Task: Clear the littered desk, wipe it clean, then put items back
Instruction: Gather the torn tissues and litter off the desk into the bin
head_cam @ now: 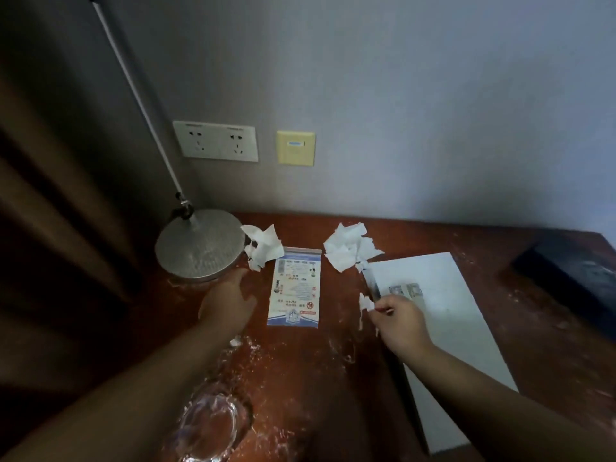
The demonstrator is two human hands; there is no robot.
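On the reddish-brown desk [316, 361] lie two crumpled white tissues: one [261, 246] beside the lamp base, one [350, 246] further right. Between them sits a printed plastic packet [295, 288]. My right hand [400, 323] grips a pen [370, 283] and a small scrap of tissue [366, 303] at the left edge of a white notepad [443, 321]. My left hand [228, 300] rests on the desk with relaxed fingers, touching the front rim of the round metal lamp base [200, 250]. White dust and crumbs streak the wood.
A clear glass ashtray [210, 425] stands near the front edge under my left forearm. A dark box [573, 278] sits at the far right. Wall sockets [216, 141] and a yellow switch plate [295, 148] are behind. A curtain [50, 228] hangs at left.
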